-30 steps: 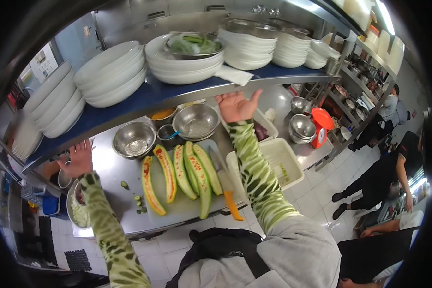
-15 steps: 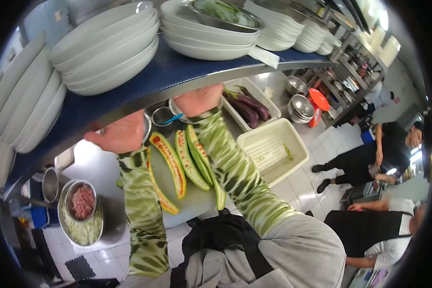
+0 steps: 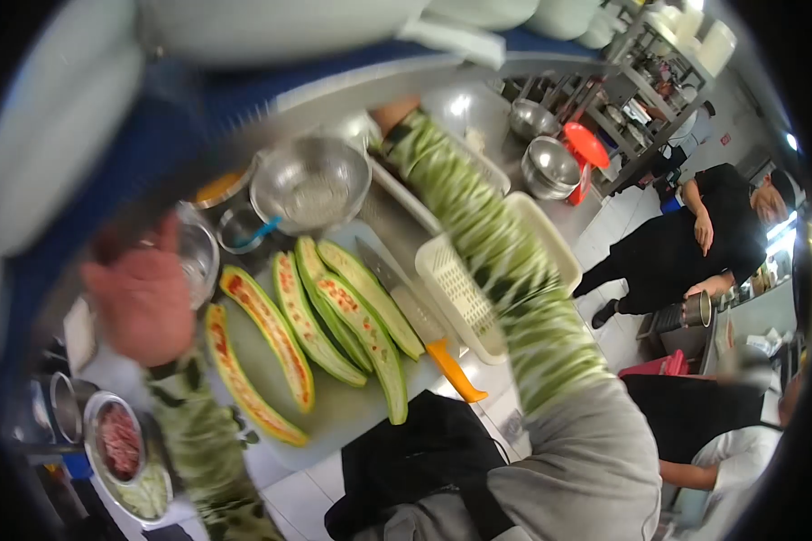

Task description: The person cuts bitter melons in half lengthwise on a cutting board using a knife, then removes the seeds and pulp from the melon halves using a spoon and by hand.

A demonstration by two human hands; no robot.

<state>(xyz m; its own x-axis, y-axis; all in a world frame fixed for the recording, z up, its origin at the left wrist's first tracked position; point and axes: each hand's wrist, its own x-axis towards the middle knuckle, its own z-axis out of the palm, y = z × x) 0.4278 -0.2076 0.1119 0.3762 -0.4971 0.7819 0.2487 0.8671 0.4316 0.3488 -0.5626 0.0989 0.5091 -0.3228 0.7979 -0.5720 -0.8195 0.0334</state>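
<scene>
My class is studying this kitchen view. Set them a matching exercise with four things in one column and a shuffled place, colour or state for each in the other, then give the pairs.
Things
1. Halved long vegetables
2. Knife handle
3. Chopped meat
4. Scale

Places, colours, states
A. Inside a metal bowl
B. Red, next to stacked metal bowls
C. Cut open, lying on the cutting board
D. Orange

Right pairs
1-C, 2-D, 3-A, 4-B
</scene>
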